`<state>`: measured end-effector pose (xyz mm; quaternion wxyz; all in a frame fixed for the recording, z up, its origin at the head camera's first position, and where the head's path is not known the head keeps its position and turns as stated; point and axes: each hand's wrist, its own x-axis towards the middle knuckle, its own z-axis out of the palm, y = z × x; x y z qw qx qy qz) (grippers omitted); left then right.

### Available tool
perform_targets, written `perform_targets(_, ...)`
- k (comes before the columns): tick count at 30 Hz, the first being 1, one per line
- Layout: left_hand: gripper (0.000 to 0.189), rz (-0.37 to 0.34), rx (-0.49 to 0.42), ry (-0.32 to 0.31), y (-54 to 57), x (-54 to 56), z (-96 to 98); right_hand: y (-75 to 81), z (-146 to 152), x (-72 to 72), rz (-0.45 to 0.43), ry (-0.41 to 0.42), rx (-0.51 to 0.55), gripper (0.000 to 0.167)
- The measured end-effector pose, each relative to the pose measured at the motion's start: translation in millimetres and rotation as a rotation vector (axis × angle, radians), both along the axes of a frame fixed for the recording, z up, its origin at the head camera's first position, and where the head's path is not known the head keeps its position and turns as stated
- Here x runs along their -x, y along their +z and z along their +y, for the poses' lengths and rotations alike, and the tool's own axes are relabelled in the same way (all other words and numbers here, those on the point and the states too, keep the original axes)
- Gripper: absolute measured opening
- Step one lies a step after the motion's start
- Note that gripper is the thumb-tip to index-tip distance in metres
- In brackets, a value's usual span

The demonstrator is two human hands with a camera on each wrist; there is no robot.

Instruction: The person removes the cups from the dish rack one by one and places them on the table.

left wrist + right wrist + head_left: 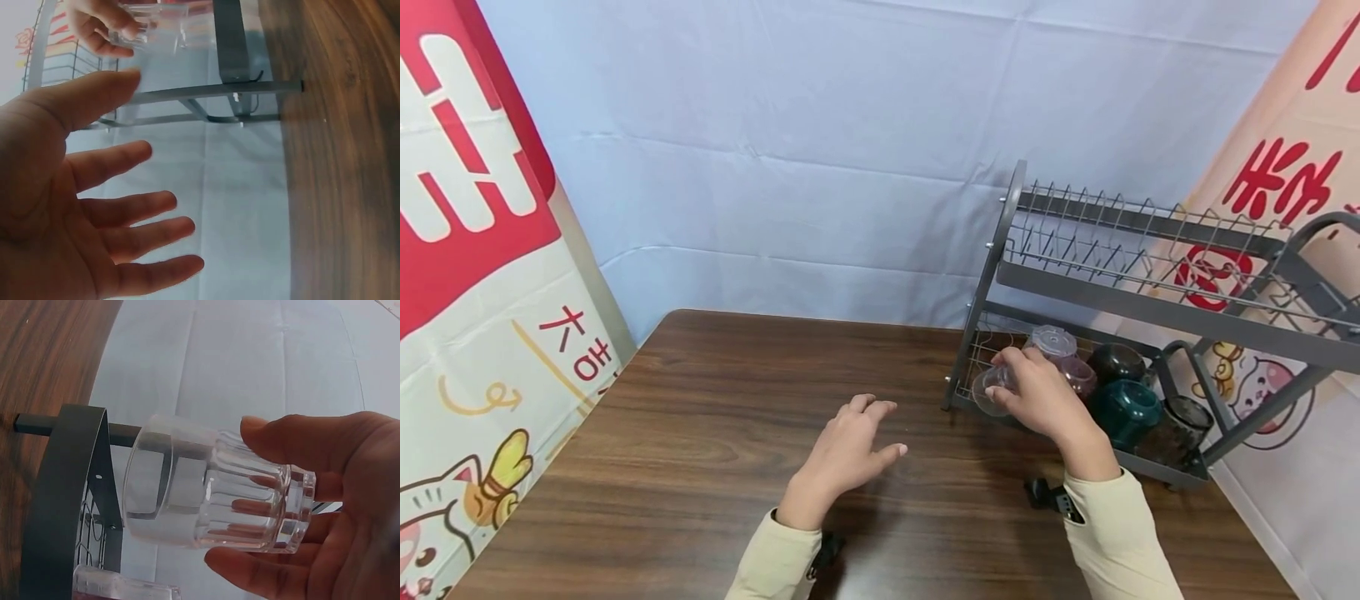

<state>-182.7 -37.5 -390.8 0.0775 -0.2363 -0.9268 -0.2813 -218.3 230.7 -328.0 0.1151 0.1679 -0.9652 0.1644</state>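
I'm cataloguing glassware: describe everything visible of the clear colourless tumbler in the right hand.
The clear colourless tumbler looks like glass, with a smooth mouth section and fluted sides toward a thick base. No contents show. The right hand grips it near the base, mouth down and somewhat tilted, at the lower left of the dark grey metal dish rack; contact with the rack is unclear.
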Motion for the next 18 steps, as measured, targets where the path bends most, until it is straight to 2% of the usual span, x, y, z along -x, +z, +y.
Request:
perform_targets(5,0.057,-0.005,-0.1,-0.031,-6.8,2.7,-1.7,-2.9,-1,-5.0,0.015,0.012,0.015,0.036)
perform_targets(12,0.058,0.002,-0.257,-0.024,-18.2,4.1,-1.9,-9.3,-3,-12.1,0.032,0.026,0.063,0.035)
perform_targets(18,0.056,-0.011,-0.429,-0.031,-23.6,11.0,2.1,-18.3,-2,-10.5,0.052,0.027,0.129,0.035)
